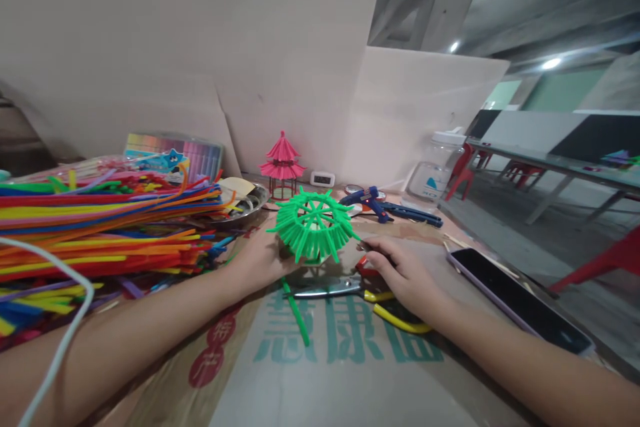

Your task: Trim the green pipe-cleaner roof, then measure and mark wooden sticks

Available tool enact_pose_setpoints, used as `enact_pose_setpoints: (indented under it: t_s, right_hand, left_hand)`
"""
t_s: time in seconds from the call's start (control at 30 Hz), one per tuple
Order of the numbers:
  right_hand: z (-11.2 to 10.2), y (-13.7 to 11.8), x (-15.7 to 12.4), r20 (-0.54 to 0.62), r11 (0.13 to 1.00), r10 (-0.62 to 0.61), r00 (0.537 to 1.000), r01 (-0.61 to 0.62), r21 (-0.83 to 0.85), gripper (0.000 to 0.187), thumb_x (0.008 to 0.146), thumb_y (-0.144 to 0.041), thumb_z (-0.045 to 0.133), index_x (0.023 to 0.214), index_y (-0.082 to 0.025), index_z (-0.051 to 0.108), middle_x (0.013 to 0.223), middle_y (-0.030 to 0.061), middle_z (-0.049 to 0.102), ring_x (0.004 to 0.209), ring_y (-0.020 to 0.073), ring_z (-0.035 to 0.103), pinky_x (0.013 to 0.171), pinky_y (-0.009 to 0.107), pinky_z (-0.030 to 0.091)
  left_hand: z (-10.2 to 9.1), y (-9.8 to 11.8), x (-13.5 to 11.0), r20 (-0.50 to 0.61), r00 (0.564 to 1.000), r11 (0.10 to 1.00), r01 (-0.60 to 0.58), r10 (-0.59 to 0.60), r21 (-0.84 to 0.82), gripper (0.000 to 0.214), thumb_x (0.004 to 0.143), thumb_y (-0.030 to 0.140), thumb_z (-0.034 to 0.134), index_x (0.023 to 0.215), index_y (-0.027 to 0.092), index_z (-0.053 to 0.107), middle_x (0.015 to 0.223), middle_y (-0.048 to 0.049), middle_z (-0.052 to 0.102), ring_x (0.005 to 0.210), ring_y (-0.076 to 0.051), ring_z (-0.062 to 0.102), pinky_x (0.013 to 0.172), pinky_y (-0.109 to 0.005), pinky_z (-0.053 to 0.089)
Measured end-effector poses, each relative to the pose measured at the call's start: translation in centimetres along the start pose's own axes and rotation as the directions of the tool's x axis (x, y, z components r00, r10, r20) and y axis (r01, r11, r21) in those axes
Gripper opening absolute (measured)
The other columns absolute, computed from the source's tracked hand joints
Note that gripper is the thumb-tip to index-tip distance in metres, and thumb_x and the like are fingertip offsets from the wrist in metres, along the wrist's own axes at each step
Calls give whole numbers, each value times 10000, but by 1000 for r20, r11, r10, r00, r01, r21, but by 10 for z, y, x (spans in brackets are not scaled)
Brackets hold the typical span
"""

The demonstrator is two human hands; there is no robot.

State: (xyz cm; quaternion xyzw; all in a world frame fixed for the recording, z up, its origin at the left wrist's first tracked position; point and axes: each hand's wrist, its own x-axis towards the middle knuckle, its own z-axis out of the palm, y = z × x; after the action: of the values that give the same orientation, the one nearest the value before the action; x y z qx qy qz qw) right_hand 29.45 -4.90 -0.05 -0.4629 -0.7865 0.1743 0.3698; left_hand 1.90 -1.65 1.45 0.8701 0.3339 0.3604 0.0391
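A round green pipe-cleaner roof (316,223), with spokes on top and strands fanning out all round, is held up over the table. My left hand (267,253) grips it from the left and below; the roof hides most of those fingers. At its right edge, my right hand (400,273) is closed in a pinch at the tip of one green strand. Under the hands lie scissors (330,289) with yellow handles, partly behind my right hand, and a loose green pipe cleaner (297,313). Behind stands a small pink-roofed pavilion model (283,163).
Bundles of coloured pipe cleaners (105,213) fill the left side, near a marker case (175,155) and a metal dish (245,203). A blue glue gun (370,200), pliers (415,213), a small clock (323,179) and a clear bottle (433,170) stand behind. At right lies a phone (520,300).
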Motion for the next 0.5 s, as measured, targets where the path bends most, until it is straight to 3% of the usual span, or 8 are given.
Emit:
enact_pose_setpoints:
  t_s: [0.27,0.5]
  right_hand:
    - [0,2,-2,5,1000,-13,1000,13,1,299,974,-348,432,1057,-199,678,1024,91,766,920,254,715,750,340,550]
    - [-3,-2,-1,-37,999,32,999,-32,19,311,967,-360,433,1031,-197,690,976,81,769,887,249,720,724,328,551]
  left_hand:
    - [-2,3,4,-10,996,995,-93,92,-44,311,899,381,596,1167,239,666,1291,-67,657,1290,-279,547,1153,-455,405]
    - [6,-16,-7,9,999,998,-43,43,55,390,869,376,643,1240,254,647,1392,-70,587,1337,-331,488,1153,-513,390]
